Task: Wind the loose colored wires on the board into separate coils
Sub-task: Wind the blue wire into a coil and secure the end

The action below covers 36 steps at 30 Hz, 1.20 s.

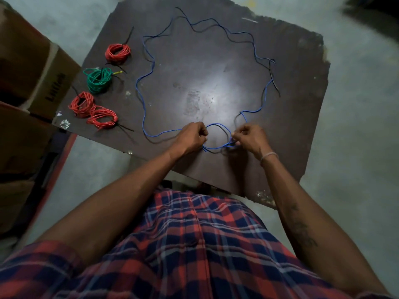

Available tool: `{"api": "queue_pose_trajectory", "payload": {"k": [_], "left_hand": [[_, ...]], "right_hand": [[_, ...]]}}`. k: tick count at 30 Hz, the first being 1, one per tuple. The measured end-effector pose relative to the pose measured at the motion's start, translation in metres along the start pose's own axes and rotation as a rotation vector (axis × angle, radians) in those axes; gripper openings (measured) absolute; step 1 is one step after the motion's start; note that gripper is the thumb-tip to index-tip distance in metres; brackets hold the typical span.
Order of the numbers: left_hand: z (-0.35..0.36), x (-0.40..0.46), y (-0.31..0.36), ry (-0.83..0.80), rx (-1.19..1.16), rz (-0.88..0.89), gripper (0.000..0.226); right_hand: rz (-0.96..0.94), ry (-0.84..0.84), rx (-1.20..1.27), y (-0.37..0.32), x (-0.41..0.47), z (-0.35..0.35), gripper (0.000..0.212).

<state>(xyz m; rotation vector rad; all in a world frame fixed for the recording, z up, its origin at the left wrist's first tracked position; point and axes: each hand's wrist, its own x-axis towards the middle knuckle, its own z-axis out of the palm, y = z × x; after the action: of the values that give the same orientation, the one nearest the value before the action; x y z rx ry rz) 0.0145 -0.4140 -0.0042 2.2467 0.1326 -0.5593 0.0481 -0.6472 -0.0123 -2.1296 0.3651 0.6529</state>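
1. Writing: brown cardboard box (41,83) sitting left of the board is showing dark printed letters on its side, too blurred to read.
2. Dark brown rectangular board (216,67) is lying tilted in view, edges chipped w/ pale flecks at the near-left and near-right corners; grey concrete floor (356,104) is showing around it.
3. Long loose blue wire (138,91) is lying in a big wavy ring over the board's middle, w/ a thin black wire (228,37) running alongside it at the far and right side.
4. Left hand (192,137) is curling its fingers round the blue wire near the board's near edge; right hand (250,137) is pinching the same wire just beside it, a small loop arching between the two.
5. Wound coils are lying along the board's left edge, well apart from the ring: red coil (117,52) farthest, green coil (99,79) next, two red coils (92,110) touching nearest.
6. Board centre inside the ring is lying bare, catching a light glare.
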Motion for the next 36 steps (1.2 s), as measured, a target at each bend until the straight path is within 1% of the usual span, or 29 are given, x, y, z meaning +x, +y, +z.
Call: {"api": "queue_pose_trajectory", "payload": {"k": [2,3,4,5,6,7,9,10,11,12,14,16,18,21,23,24,26,28,29,31,34,36], "left_hand": [[0.008,0.001,0.007,-0.111,0.051,0.058,0.021],[0.012,0.002,0.009,-0.148,0.091,0.079,0.022],[0.016,0.003,0.008,-0.145,0.109,0.085,0.021],[0.019,0.003,0.007,-0.097,0.091,0.082,0.021],[0.020,0.004,0.005,-0.004,0.046,0.082,0.020],[0.018,0.004,0.002,0.117,-0.005,0.091,0.018],[0.009,0.005,-0.002,0.340,-0.043,0.140,0.017],[0.001,0.007,-0.002,0.381,-0.040,0.158,0.021],[-0.007,0.010,-0.002,0.365,-0.039,0.171,0.026],[-0.015,0.015,0.000,0.303,-0.040,0.184,0.027],[-0.031,0.019,0.009,0.126,-0.065,0.187,0.022],[-0.039,0.020,0.016,0.010,-0.190,0.197,0.023],[-0.044,0.018,0.022,-0.045,-0.400,0.210,0.022],[-0.058,0.013,0.037,-0.165,-0.758,0.130,0.022],[-0.073,0.008,0.048,-0.288,-1.019,0.052,0.022],[-0.080,0.007,0.053,-0.338,-1.148,0.032,0.022],[-0.093,0.007,0.061,-0.359,-1.355,0.018,0.027],[-0.102,0.008,0.066,-0.295,-1.458,0.025,0.032],[-0.106,0.009,0.068,-0.249,-1.473,0.034,0.033],[-0.111,0.015,0.067,-0.158,-1.469,0.046,0.027],[-0.118,0.027,0.062,-0.024,-1.490,0.028,0.018],[-0.122,0.034,0.059,0.048,-1.499,0.013,0.015]], "right_hand": [[-0.007,-0.042,-0.023,0.016,0.021,0.011,0.030],[-0.021,-0.044,-0.015,0.018,0.027,0.017,0.029],[-0.010,-0.038,0.008,0.007,0.019,0.018,0.025],[-0.008,-0.024,0.070,-0.010,0.006,0.017,0.019],[-0.016,-0.022,0.132,-0.020,-0.003,0.015,0.013],[-0.037,-0.032,0.193,-0.029,-0.011,0.012,0.012],[-0.117,-0.059,0.247,-0.036,-0.015,0.007,0.018],[-0.157,-0.074,0.276,-0.036,-0.015,0.005,0.019],[-0.187,-0.088,0.305,-0.039,-0.017,0.001,0.018],[-0.217,-0.099,0.335,-0.040,-0.016,-0.001,0.017],[-0.252,-0.092,0.415,-0.049,-0.016,-0.006,0.016],[-0.267,-0.066,0.523,-0.059,-0.013,-0.011,0.019],[-0.253,0.004,0.555,-0.067,-0.007,-0.015,0.021],[-0.249,0.125,0.461,-0.076,0.009,-0.014,0.020],[-0.274,0.182,0.363,-0.086,0.016,-0.008,0.011],[-0.284,0.179,0.327,-0.091,0.019,-0.005,0.005],[-0.245,0.084,0.279,-0.103,0.018,0.002,0.010],[-0.201,-0.099,0.247,-0.114,0.012,0.011,0.015],[-0.198,-0.181,0.233,-0.119,0.009,0.015,0.018],[-0.217,-0.292,0.215,-0.125,0.004,0.024,0.018],[-0.257,-0.372,0.165,-0.130,-0.007,0.033,0.020],[-0.286,-0.406,0.200,-0.131,-0.015,0.037,0.022]]}}
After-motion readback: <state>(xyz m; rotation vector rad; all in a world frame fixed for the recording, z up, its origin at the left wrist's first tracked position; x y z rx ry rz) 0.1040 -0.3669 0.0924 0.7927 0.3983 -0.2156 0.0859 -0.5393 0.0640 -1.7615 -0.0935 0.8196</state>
